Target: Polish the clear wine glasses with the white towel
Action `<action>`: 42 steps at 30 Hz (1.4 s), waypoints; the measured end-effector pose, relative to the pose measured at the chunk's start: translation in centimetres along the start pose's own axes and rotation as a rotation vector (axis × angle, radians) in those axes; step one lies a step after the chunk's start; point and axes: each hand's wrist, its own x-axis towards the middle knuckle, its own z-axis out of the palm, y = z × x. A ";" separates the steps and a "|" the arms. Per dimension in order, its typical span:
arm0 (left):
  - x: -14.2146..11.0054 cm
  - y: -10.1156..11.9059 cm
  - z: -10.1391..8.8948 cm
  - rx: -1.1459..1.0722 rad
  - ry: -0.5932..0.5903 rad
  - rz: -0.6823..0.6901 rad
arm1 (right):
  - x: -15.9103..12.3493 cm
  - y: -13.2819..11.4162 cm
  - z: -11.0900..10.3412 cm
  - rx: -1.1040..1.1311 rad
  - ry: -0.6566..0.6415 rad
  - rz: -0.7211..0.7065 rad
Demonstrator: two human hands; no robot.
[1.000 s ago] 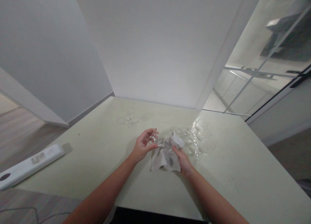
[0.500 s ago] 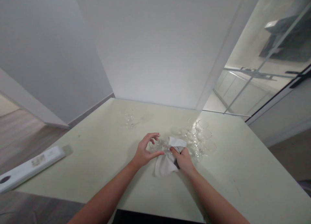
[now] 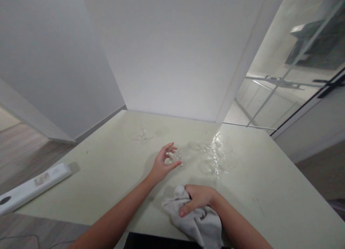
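Observation:
My left hand (image 3: 163, 163) curls its fingers round a small clear glass (image 3: 177, 158) near the middle of the pale table (image 3: 107, 170). Close to the table's near edge, my right hand (image 3: 197, 201) is closed on a crumpled grey cloth (image 3: 198, 222), well apart from that glass. A cluster of several clear stemmed glasses (image 3: 219, 154) stands to the right of my left hand. One more clear glass (image 3: 142, 134) stands alone further back on the left.
A long white box (image 3: 33, 184) lies at the table's left edge. White walls rise behind the table, with a glass partition (image 3: 293, 62) at the right. Wooden floor shows at the left.
My right hand has pulled the cloth off the glass and drawn it back toward the table's near edge. My left hand keeps hold of the glass, now uncovered.

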 end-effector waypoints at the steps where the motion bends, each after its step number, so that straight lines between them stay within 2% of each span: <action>1: 0.2 0.2 0.6 0.004 -0.038 -0.002 | 0.0 0.0 -0.2 0.006 0.006 0.005; 6: 2.0 0.8 4.2 0.011 -0.178 -0.024 | 0.3 0.9 -0.9 -0.005 0.017 0.050; 10: 3.6 0.5 7.1 0.076 -0.208 -0.015 | 0.4 0.9 -0.8 0.011 0.007 0.022; 14: 4.4 0.4 9.0 0.096 -0.197 -0.040 | 0.4 0.5 -0.7 0.024 0.006 0.015; 22: 4.7 0.8 10.2 0.023 -0.218 -0.084 | 0.4 0.3 -0.7 -0.040 0.015 0.009; 29: 4.8 1.2 10.4 0.088 -0.219 -0.028 | 0.4 1.0 -0.6 0.120 0.077 0.056; 32: 4.8 1.3 9.0 0.120 -0.173 0.008 | 0.8 1.0 -0.3 0.358 0.238 0.030; 34: 4.9 0.9 6.9 0.155 -0.093 0.066 | 1.3 0.9 -0.1 0.530 0.328 -0.074; 35: 4.9 0.6 5.5 0.186 -0.019 0.118 | 1.5 0.8 -0.1 0.593 0.346 -0.136; 37: 5.0 -0.2 2.1 0.312 0.216 0.257 | 1.9 1.0 -0.3 0.644 0.365 -0.243; 40: 5.1 -1.9 -3.2 0.550 0.585 0.382 | 2.1 1.8 -0.8 0.463 0.510 -0.354; 42: 5.3 -3.1 -6.2 0.614 0.723 0.359 | 1.9 2.5 -1.1 0.242 0.637 -0.410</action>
